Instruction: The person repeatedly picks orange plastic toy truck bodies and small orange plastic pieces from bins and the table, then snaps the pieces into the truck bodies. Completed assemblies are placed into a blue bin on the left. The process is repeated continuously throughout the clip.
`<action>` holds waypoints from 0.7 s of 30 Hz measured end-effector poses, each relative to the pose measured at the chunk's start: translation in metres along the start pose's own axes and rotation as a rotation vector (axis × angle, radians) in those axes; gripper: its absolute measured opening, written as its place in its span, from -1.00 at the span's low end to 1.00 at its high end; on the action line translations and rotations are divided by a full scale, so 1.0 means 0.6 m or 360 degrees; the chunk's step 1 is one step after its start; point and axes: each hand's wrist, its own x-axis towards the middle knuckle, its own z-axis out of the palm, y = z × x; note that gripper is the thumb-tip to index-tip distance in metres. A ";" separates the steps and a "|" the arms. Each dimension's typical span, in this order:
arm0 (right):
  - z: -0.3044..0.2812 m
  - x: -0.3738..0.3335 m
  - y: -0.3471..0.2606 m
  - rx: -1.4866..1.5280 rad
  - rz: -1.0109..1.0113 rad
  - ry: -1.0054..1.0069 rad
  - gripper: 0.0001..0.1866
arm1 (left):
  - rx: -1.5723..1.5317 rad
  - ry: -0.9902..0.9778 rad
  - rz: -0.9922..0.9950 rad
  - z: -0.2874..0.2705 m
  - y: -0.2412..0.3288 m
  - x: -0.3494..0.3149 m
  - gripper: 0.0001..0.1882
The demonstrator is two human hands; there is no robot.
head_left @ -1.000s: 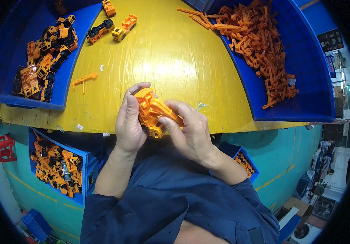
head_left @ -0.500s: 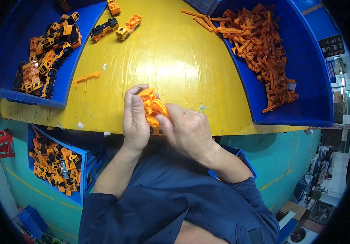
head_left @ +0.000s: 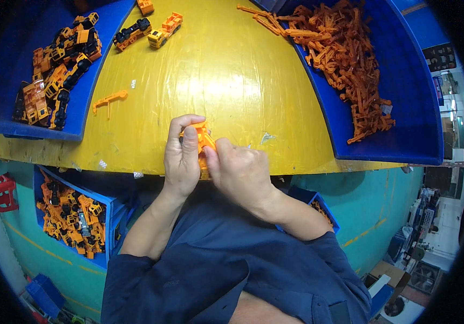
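Just over the near edge of the yellow table (head_left: 232,116), my left hand (head_left: 181,156) is closed round an orange toy truck (head_left: 202,127), mostly covered by fingers. My right hand (head_left: 243,171) grips an orange plastic crane arm (head_left: 207,141) against the truck, thumb and fingers pressed together. How far the two parts are joined is hidden. A loose orange crane arm (head_left: 110,100) lies on the table to the left. Farther back stand a yellow-orange toy truck (head_left: 165,30) and one on its side with black underside showing (head_left: 132,35).
A blue bin (head_left: 89,94) of toy trucks sits at the left, and another blue bin (head_left: 404,124) heaped with orange arms at the right. Below the table edge are a blue crate (head_left: 108,232) of toy trucks, a smaller blue box (head_left: 326,210) and a red stool (head_left: 3,193).
The left index finger now curls farther over the truck's top. Both hands still hold the parts together; the view has shifted slightly.
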 end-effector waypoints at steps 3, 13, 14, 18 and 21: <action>0.020 -0.005 0.000 0.0223 0.0097 0.0062 -0.69 | 0.0127 0.0032 -0.0049 -0.006 -0.008 -0.002 -0.64; -0.061 -0.055 0.290 -0.0280 0.0957 0.0475 -0.77 | -0.0095 0.0276 -0.0203 -0.130 0.004 -0.038 -0.62; -0.078 -0.065 0.328 -0.0356 0.1044 0.0522 -0.77 | -0.0013 0.0321 -0.0222 -0.139 0.004 -0.042 -0.62; -0.124 -0.047 0.453 -0.0637 0.1482 0.0601 -0.62 | 0.0118 0.0303 -0.0203 -0.140 0.001 -0.042 -0.63; -0.130 -0.023 0.484 -0.0699 0.1712 0.0505 -0.56 | 0.0111 0.0279 -0.0186 -0.117 0.002 -0.038 -0.65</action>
